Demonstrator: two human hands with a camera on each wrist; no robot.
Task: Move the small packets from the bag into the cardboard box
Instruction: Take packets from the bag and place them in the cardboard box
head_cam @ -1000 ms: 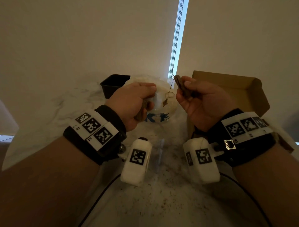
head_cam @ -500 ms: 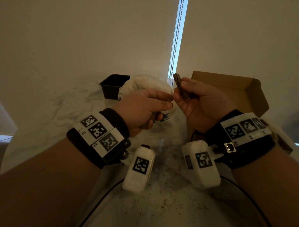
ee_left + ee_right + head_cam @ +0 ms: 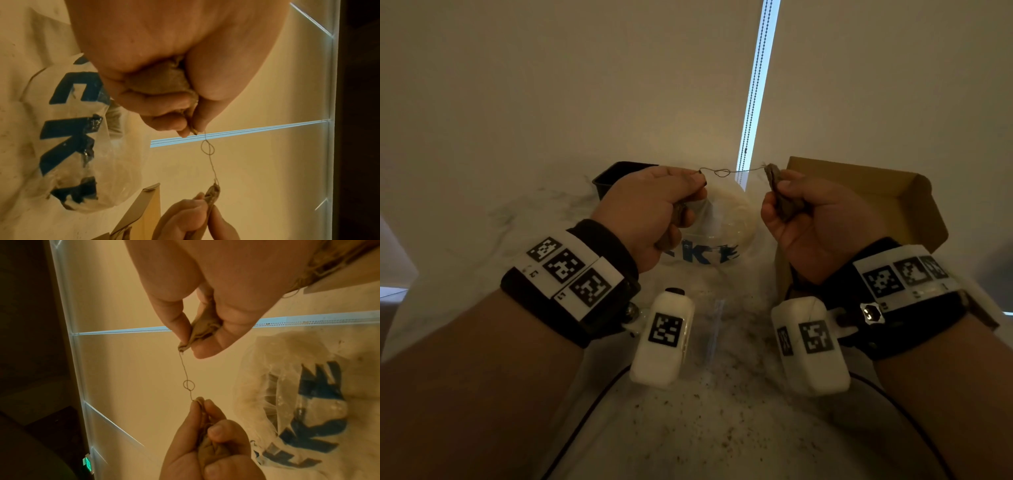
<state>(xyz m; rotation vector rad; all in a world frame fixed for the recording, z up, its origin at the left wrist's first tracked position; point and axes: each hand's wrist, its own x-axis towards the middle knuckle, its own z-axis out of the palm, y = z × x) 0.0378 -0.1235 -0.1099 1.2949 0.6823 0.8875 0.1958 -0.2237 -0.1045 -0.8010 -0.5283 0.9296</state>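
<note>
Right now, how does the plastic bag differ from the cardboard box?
The plastic bag is clear, crumpled and rounded with blue letters; the cardboard box is opaque, brown and stiff-edged. The bag lies behind the left hand; the box stands behind the right hand, flap open. Both rest on the marble table.

Home — marble table [image 3: 482, 219], roller blinds [image 3: 551, 85]

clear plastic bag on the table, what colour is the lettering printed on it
Blue block lettering on the clear plastic bag; it shows best in the right wrist view.
</note>
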